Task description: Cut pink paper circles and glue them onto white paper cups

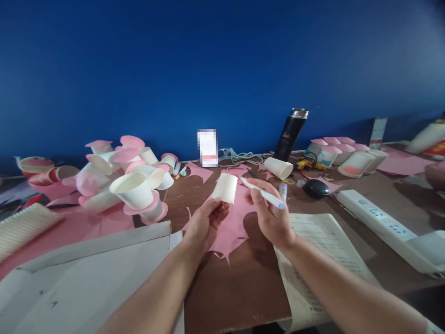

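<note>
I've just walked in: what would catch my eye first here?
Probably, at the centre, the left hand holding a white paper cup and the right hand holding a white pen. Next, the jumble of pink-and-white cups at left, and the black flask right of centre before the blue wall.

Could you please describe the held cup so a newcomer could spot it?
Below the blue wall, the brown table bears ragged pink paper at its middle. Over that paper, the left hand holds a plain white cup. Unlike the cups piled to its left, it is hand-held, near a white pen.
</note>
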Action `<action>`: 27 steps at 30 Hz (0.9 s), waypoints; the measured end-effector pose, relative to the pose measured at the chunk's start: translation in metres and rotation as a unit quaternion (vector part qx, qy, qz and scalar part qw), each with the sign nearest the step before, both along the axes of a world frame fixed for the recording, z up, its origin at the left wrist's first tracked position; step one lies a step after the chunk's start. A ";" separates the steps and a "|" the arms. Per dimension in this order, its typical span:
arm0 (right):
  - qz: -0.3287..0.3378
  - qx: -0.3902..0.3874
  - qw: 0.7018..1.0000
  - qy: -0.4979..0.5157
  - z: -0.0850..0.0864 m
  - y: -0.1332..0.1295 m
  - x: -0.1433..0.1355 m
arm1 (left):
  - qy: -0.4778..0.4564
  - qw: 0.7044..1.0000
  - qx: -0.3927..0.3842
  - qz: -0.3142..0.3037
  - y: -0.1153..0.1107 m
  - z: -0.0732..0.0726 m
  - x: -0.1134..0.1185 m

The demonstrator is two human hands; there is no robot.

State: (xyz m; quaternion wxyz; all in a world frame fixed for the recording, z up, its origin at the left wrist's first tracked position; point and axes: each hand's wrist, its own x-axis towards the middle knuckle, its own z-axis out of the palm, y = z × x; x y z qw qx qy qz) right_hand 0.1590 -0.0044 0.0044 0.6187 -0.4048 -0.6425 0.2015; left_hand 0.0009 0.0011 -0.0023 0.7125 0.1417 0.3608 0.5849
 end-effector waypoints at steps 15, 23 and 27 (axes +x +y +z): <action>0.018 0.060 0.982 -0.180 0.002 -0.007 -0.001 | 0.015 0.999 0.052 -0.004 0.000 -0.003 0.002; 0.009 0.074 0.979 -0.192 0.001 -0.005 0.000 | 0.027 0.999 0.035 0.002 0.000 -0.005 0.000; -0.019 0.077 0.981 -0.180 0.002 -0.004 0.001 | 0.029 0.999 0.014 0.006 0.001 -0.006 0.000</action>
